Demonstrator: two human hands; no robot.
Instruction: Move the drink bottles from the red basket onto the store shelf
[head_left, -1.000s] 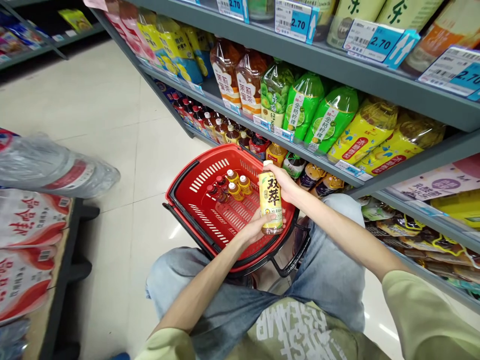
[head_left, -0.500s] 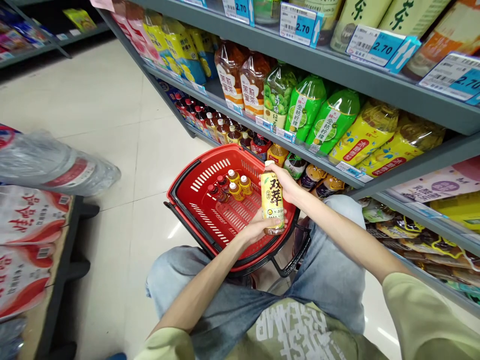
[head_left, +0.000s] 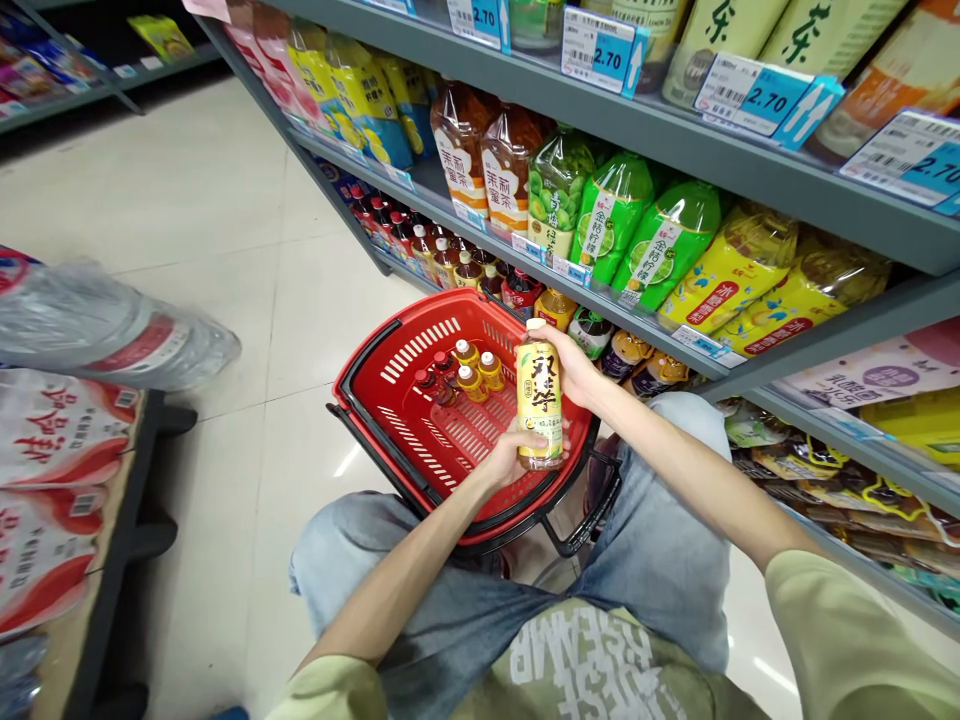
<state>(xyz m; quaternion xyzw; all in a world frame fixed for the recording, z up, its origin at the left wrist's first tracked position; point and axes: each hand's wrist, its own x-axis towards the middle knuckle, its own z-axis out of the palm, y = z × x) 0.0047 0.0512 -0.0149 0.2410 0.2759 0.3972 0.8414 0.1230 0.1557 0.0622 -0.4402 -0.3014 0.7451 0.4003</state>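
I hold a yellow-labelled drink bottle [head_left: 539, 405] upright over a red shopping basket [head_left: 390, 350] on the floor between my knees. My left hand [head_left: 506, 460] grips the bottle's base from the left. My right hand [head_left: 574, 365] wraps the bottle's upper part from behind, near its white cap. Several small bottles [head_left: 469, 375] with yellow and dark caps stand together at the basket's far side.
A grey shelf unit [head_left: 675, 135] runs along the right, stocked with large drink bottles [head_left: 607, 215], small bottles lower down and blue price tags [head_left: 600, 45]. Shrink-wrapped water packs [head_left: 82, 330] sit on a low stand at left. Pale floor tiles [head_left: 225, 260] lie ahead.
The bottle has turned slightly in my hands, its label now facing a bit more to the right. The basket and my arms stay in place.
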